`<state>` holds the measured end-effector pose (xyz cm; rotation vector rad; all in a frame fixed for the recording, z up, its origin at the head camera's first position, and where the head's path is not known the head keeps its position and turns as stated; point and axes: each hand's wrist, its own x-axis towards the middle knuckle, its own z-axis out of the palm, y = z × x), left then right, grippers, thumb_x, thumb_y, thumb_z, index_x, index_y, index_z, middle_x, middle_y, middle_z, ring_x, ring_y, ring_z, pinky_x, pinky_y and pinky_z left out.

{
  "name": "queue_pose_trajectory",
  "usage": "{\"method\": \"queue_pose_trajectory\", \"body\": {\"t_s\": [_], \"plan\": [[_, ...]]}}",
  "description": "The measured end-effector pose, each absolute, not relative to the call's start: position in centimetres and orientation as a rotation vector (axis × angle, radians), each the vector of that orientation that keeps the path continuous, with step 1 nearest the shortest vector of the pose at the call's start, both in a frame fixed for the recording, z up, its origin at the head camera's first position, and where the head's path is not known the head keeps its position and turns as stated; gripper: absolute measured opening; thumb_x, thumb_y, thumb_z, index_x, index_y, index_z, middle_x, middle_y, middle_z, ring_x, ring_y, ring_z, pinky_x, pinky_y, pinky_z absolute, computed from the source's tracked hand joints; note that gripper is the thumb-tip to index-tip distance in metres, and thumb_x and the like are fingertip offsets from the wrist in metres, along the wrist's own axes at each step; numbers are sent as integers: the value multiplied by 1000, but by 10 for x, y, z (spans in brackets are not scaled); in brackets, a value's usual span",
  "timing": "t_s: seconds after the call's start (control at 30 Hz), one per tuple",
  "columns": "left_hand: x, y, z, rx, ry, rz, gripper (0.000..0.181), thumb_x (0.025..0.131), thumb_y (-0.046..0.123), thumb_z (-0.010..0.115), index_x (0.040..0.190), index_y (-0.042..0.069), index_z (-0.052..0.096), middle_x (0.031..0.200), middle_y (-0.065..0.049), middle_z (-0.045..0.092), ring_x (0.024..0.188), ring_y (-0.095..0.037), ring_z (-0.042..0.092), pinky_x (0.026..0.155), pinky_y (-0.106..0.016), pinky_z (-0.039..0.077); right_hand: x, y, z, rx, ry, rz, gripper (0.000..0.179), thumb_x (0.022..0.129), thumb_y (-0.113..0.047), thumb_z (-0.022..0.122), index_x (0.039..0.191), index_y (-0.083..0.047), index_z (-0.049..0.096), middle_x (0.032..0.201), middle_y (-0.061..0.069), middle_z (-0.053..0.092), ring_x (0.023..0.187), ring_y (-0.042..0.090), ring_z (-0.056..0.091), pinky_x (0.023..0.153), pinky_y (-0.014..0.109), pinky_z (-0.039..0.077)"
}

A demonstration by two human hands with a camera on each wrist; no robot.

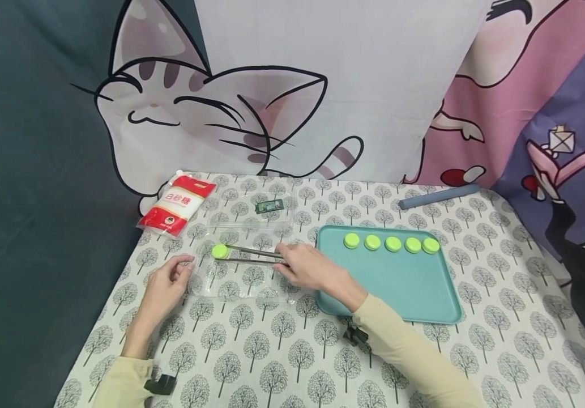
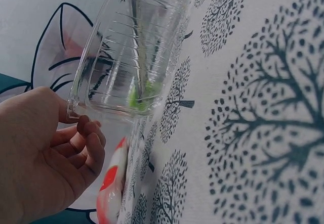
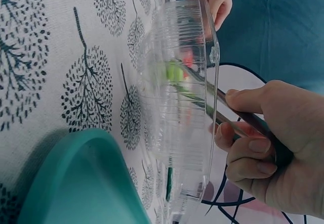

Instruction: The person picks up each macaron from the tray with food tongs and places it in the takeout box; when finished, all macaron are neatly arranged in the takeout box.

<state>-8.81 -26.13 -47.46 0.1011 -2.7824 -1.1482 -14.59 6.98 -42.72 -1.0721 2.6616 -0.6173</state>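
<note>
My right hand (image 1: 304, 265) grips a pair of metal tongs (image 1: 256, 251), which reach left into a clear plastic box (image 1: 246, 292). A bright green, round macaron (image 1: 220, 251) lies between the tong tips, inside the box at its left end. With thumb and fingers, my left hand (image 2: 55, 153) pinches the rim of the box at its left corner. In the right wrist view, the tongs (image 3: 253, 123) pass over the box's rim, and the macaron (image 3: 174, 73) shows blurred through the clear wall.
Right of the box is a teal tray (image 1: 389, 289) with a row of several green macarons (image 1: 393, 244) near its far edge. The open lid (image 1: 231, 207) bears a green label. A red-and-white sugar bag (image 1: 177, 204) lies back left, a grey-blue bar (image 1: 440, 196) back right.
</note>
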Motion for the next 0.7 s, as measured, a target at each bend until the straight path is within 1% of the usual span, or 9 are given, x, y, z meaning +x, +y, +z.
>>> {"method": "queue_pose_trajectory", "body": {"t_s": [0.23, 0.27, 0.37, 0.43, 0.5, 0.53, 0.6, 0.7], "plan": [[-87, -260, -474, 133, -2805, -1145, 32, 104, 27, 57, 126, 6, 65, 80, -2, 59, 63, -10, 49, 62, -24, 41, -138, 84, -425, -1056, 2674, -710, 34, 105, -29, 55, 118, 2, 59, 78, 1, 61, 53, 5, 50, 58, 19, 50], [-87, -260, -474, 134, -2805, -1147, 32, 104, 27, 57, 126, 5, 65, 80, -3, 59, 63, -10, 48, 61, -24, 41, -135, 87, -424, -1053, 2671, -729, 35, 105, -29, 55, 119, 3, 59, 79, 2, 63, 54, 5, 52, 59, 20, 51], [-87, -260, -473, 130, -2802, -1146, 32, 104, 26, 57, 126, 5, 65, 80, -3, 59, 63, -10, 48, 61, -24, 41, -128, 98, -420, -1038, 2674, -785, 38, 105, -28, 55, 125, 5, 57, 90, 9, 69, 62, 7, 58, 68, 22, 56], [-87, -260, -473, 126, -2800, -1146, 32, 104, 26, 57, 126, 5, 65, 80, -3, 58, 63, -10, 48, 61, -24, 40, -123, 107, -418, -1022, 2661, -838, 38, 105, -26, 55, 125, 7, 57, 96, 13, 71, 65, 6, 60, 69, 23, 57], [-87, -260, -473, 124, -2801, -1144, 31, 104, 26, 57, 126, 5, 65, 80, -3, 58, 63, -10, 48, 61, -24, 40, -118, 116, -416, -1011, 2661, -873, 38, 105, -25, 54, 125, 7, 57, 97, 13, 71, 64, 4, 57, 67, 22, 56], [-86, -260, -473, 126, -2802, -1142, 31, 104, 26, 57, 126, 5, 65, 80, -3, 58, 63, -10, 48, 61, -24, 40, -115, 120, -415, -1008, 2657, -897, 37, 105, -25, 54, 123, 7, 58, 95, 11, 70, 63, 3, 55, 62, 21, 54], [-86, -260, -473, 128, -2804, -1142, 31, 104, 25, 57, 126, 5, 65, 80, -3, 58, 63, -10, 47, 60, -24, 40, -110, 130, -413, -1000, 2649, -946, 34, 105, -23, 54, 121, 7, 58, 87, 6, 66, 58, 0, 48, 53, 20, 49], [-86, -260, -472, 132, -2811, -1146, 31, 104, 25, 57, 127, 5, 65, 81, -3, 58, 63, -10, 47, 60, -24, 40, -102, 144, -411, -992, 2672, -997, 32, 105, -22, 55, 121, 5, 59, 79, -1, 62, 55, -2, 43, 49, 19, 45]]}}
